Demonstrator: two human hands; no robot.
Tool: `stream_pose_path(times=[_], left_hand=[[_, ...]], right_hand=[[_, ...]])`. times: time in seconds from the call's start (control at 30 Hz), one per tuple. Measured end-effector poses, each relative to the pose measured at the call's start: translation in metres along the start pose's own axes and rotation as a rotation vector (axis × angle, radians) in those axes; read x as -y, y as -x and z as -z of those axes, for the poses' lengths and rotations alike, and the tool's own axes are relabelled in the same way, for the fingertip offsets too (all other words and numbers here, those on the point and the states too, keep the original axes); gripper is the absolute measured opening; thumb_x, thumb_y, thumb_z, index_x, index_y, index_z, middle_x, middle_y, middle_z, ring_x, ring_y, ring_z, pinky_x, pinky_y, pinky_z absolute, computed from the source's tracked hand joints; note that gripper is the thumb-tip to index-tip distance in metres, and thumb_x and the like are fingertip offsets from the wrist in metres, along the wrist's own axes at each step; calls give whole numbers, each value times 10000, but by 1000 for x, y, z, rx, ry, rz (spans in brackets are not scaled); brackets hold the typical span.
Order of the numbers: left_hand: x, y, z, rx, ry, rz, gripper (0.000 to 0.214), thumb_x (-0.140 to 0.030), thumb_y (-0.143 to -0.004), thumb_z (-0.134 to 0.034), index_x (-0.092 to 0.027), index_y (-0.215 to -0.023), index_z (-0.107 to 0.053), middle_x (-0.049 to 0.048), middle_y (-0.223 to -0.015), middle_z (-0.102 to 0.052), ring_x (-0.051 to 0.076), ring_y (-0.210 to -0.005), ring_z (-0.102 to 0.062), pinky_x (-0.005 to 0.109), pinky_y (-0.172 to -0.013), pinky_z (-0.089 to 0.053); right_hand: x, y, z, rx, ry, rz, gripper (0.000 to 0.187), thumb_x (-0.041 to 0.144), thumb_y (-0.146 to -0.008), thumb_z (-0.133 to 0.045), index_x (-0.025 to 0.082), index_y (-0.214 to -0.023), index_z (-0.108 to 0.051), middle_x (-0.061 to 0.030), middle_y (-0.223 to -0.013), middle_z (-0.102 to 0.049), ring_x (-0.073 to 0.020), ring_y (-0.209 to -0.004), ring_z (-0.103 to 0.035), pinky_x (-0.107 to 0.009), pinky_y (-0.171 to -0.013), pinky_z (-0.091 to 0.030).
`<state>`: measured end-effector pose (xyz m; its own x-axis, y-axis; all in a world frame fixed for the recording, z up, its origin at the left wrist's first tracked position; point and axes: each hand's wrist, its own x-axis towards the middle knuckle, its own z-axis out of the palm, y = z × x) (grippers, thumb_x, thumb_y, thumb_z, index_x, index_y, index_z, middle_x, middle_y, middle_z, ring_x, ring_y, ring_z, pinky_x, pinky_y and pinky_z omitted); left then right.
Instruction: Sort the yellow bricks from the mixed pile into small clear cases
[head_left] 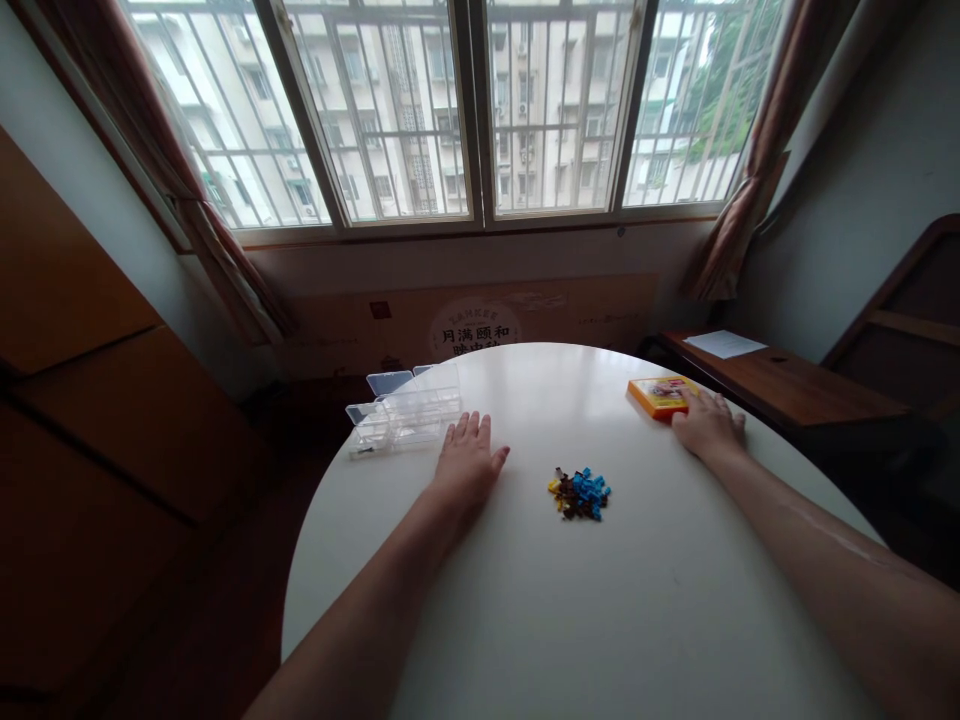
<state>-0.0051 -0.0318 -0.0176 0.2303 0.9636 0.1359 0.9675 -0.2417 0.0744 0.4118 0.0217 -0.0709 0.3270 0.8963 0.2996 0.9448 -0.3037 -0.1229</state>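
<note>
The bricks (582, 496) lie piled in the lower middle of the frame. Left of them the empty left hand (466, 458) lies flat, near the case (411, 412); at centre right, the right hand (710, 424), loosely spread, touches the box (654, 398).

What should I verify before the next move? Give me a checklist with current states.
1. Left hand empty: ok, fingers extended.
2. Right hand clear of the orange box: not ok, fingers overlap its right end in view.
3. Small pieces clear of both hands: ok, heaped between them.
4. Clear case with lids raised: ok, at least two.
5. Orange box contents: cannot tell.
</note>
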Motion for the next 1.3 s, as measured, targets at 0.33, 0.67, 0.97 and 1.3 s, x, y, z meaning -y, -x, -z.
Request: stream_pose_path(times=[0.33, 0.67, 0.97, 1.3], left_hand=[[0, -2, -15, -2, 82, -147, 673, -473, -969, -347, -42, -1486, -362, 209, -1555, -340, 326, -1468, -247, 451, -1190, -211], [-8, -7, -10, -66, 115, -143, 574, -427, -965, -389, -93, -1427, -458, 160, -1445, -513, 269, -1348, -443, 384, -1147, -302], [-28, -19, -5, -144, 68, -8, 333, -399, -935, -439, -174, -1043, -658, 127, -1099, -649, 277, -1076, -560, 400, -920, -451], [-35, -34, -8, -208, 143, -41, 369, -381, -935, -466, -172, -1192, -627, 134, -1160, -645, 284, -1101, -559, 427, -955, -457]], right_hand=[[12, 23, 19, -162, -93, 252, 463, 339, -828, -524, 191, -1242, -671, -147, -1238, -592, -343, -1069, -527, -468, -924, -431], [37, 32, 20, -161, -237, 535, 363, 447, -835, -599, 283, -1146, -690, -85, -1354, -543, -301, -1222, -505, -448, -1011, -399], [46, 30, 21, 31, -280, 268, 818, 635, -800, -587, 289, -1502, -350, -189, -1522, -344, -414, -1341, -407, -601, -1028, -336], [50, 38, 29, 70, -468, 300, 873, 539, -774, -656, 238, -1524, -326, -130, -1320, -528, -315, -1185, -538, -433, -982, -452]])
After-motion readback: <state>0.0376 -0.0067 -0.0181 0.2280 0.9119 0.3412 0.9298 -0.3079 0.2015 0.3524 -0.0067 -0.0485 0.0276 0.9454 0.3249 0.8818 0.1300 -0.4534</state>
